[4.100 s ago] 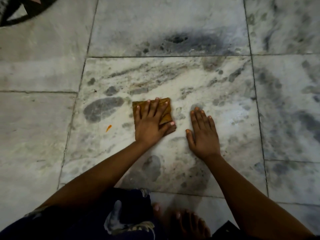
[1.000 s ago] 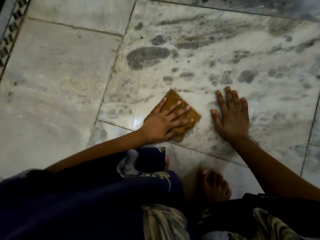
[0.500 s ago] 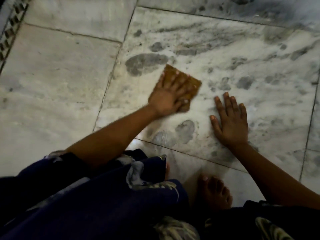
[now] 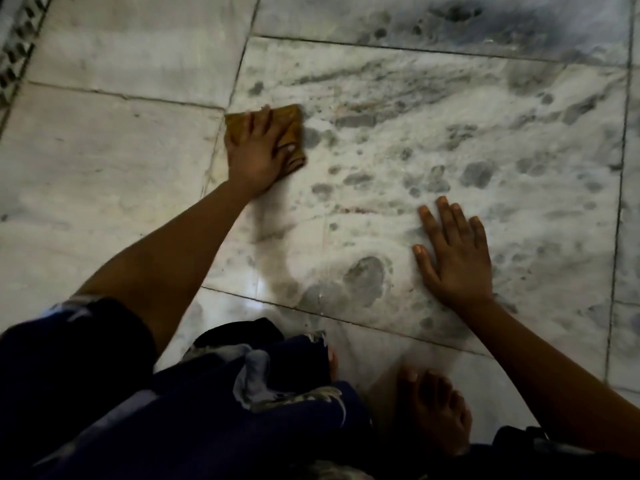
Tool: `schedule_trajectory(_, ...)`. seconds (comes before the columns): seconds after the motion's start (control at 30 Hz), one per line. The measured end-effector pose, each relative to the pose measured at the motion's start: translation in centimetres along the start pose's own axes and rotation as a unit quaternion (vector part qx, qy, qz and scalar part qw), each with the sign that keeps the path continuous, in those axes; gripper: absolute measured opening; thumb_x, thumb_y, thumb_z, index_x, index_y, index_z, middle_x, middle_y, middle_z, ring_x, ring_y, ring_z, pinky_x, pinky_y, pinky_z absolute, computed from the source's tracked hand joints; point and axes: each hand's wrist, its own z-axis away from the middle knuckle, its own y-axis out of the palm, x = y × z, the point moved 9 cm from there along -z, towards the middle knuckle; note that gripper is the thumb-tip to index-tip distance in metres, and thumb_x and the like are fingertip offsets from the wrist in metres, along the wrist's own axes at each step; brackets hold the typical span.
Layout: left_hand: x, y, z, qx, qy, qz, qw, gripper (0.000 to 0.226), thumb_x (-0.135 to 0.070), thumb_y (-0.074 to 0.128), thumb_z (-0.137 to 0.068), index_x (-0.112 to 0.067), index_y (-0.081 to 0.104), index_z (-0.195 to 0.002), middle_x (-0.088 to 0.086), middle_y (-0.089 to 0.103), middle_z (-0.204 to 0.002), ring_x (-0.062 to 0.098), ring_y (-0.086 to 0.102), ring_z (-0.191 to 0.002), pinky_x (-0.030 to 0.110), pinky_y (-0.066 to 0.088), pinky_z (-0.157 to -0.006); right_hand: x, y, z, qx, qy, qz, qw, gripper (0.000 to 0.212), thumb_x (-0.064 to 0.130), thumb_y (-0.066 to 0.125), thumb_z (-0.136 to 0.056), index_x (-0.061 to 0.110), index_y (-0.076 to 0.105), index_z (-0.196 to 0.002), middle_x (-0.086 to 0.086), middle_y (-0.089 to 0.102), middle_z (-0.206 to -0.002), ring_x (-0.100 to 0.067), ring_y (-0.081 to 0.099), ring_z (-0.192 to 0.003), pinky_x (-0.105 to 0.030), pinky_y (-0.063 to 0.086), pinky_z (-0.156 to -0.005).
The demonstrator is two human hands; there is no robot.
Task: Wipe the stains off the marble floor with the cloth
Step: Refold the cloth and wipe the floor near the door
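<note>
Since half second ago, cloth (image 4: 289,128) swept left by left hand (image 4: 256,150) — now pressed flat-fingered across tile seam. Right hand (image 4: 457,252) unmoved, spread flat on floor (image 4: 485,140). Wiping judged ongoing — grey patches remain.

Cloth (image 4: 292,124): mustard-brown. Marble floor (image 4: 450,140): white, with grey veins and blotches. Garment (image 4: 173,410): dark navy, with a pale print.
</note>
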Motion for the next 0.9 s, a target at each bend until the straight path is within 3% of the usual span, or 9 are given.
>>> schedule_trajectory(0.1, -4.0, 0.0, -1.8, 0.019, 0.035, -0.015, 0.999, 0.053, -0.046, 0.043, -0.094, -0.036, 0.030, -0.144, 0.002, 0.017, -0.157, 0.031, 0.012, -0.143, 0.057, 0.014, -0.109, 0.0, -0.1, 0.0, 0.001, 0.001, -0.001, 1.000, 0.061, 0.047, 0.025, -0.093, 0.020, 0.025, -0.148, -0.009, 0.020, -0.156, -0.024, 0.019, -0.143, -0.041, 0.011, -0.114)
schedule_trajectory(0.27, -8.4, 1.3, 3.2, 0.060, 0.138, -0.054, 0.987, 0.064, -0.056, 0.038, -0.084, -0.036, 0.030, -0.143, 0.002, 0.019, -0.157, 0.030, 0.018, -0.143, 0.053, 0.023, -0.104, -0.1, -0.2, 0.0, 0.002, 0.008, -0.014, 1.000, 0.061, 0.048, 0.025, -0.093, 0.021, 0.027, -0.148, -0.009, 0.024, -0.154, -0.025, 0.022, -0.141, -0.040, 0.011, -0.113)
schedule_trajectory(0.37, -8.7, 0.1, 6.2, 0.045, 0.133, -0.066, 0.988, 0.068, -0.056, 0.047, -0.081, -0.036, 0.030, -0.143, 0.000, 0.026, -0.155, 0.025, 0.037, -0.134, 0.038, 0.041, -0.092, 0.0, -0.5, 0.0, 0.004, 0.008, -0.018, 1.000, 0.061, 0.047, 0.027, -0.092, 0.019, 0.031, -0.146, -0.011, 0.027, -0.153, -0.026, 0.026, -0.140, -0.041, 0.013, -0.112)
schedule_trajectory(0.5, -8.9, -0.8, 8.8, 0.056, 0.097, -0.114, 0.987, 0.069, -0.045, 0.058, -0.085, -0.036, 0.026, -0.144, -0.001, 0.036, -0.150, 0.027, 0.055, -0.113, 0.033, 0.045, -0.076, 0.0, -0.8, -0.3, 0.019, 0.017, -0.042, 0.999, 0.063, 0.049, 0.029, -0.089, 0.018, 0.037, -0.143, -0.012, 0.030, -0.152, -0.029, 0.030, -0.138, -0.043, 0.016, -0.111)
schedule_trajectory(0.57, -9.0, -1.4, 9.8, 0.033, 0.082, -0.079, 0.993, 0.068, -0.041, 0.063, -0.082, -0.036, 0.032, -0.142, 0.003, 0.056, -0.133, 0.029, 0.059, -0.105, 0.033, 0.044, -0.074, 0.2, -1.2, -0.5, 0.017, 0.027, -0.067, 0.997, 0.066, 0.049, 0.029, -0.085, 0.015, 0.041, -0.141, -0.013, 0.033, -0.150, -0.031, 0.031, -0.138, -0.047, 0.020, -0.111)
schedule_trajectory(0.67, -7.6, -2.3, 10.5, 0.006, 0.008, 0.109, 0.994, 0.054, -0.032, 0.070, -0.076, -0.034, 0.051, -0.127, 0.003, 0.070, -0.099, 0.026, 0.064, -0.091, 0.030, 0.044, -0.068, 0.2, -1.7, -0.9, 0.013, 0.064, -0.121, 0.991, 0.074, 0.053, 0.025, -0.081, 0.012, 0.039, -0.142, -0.012, 0.033, -0.150, -0.028, 0.029, -0.139, -0.046, 0.018, -0.113)
schedule_trajectory(0.73, -6.7, -2.4, 10.5, 0.028, -0.049, 0.296, 0.954, 0.043, -0.022, 0.073, -0.076, -0.033, 0.057, -0.114, 0.001, 0.070, -0.090, 0.020, 0.065, -0.086, 0.029, 0.049, -0.069, 0.3, -2.2, -1.3, 0.013, 0.088, -0.172, 0.981, 0.071, 0.051, 0.032, -0.084, 0.011, 0.035, -0.143, -0.011, 0.033, -0.150, -0.027, 0.027, -0.140, -0.043, 0.019, -0.114)
schedule_trajectory(0.8, -6.6, -2.5, 10.6, 0.058, -0.092, 0.466, 0.878, 0.038, -0.012, 0.072, -0.079, -0.028, 0.058, -0.110, 0.002, 0.069, -0.091, 0.015, 0.065, -0.086, 0.024, 0.052, -0.069, 0.5, -3.0, -1.7, 0.002, 0.095, -0.213, 0.972, 0.062, 0.042, 0.043, -0.090, 0.011, 0.034, -0.144, -0.011, 0.035, -0.149, -0.027, 0.029, -0.139, -0.044, 0.022, -0.114)
schedule_trajectory(0.9, -7.0, -2.8, 10.7, 0.077, -0.153, 0.583, 0.794, 0.033, -0.010, 0.067, -0.083, -0.020, 0.058, -0.114, 0.003, 0.068, -0.092, 0.016, 0.064, -0.085, 0.025, 0.051, -0.069, 1.4, -4.5, -2.2, -0.019, 0.085, -0.252, 0.964, 0.055, 0.029, 0.052, -0.095, 0.012, 0.033, -0.144, -0.010, 0.036, -0.149, -0.025, 0.029, -0.139, -0.041, 0.024, -0.114)
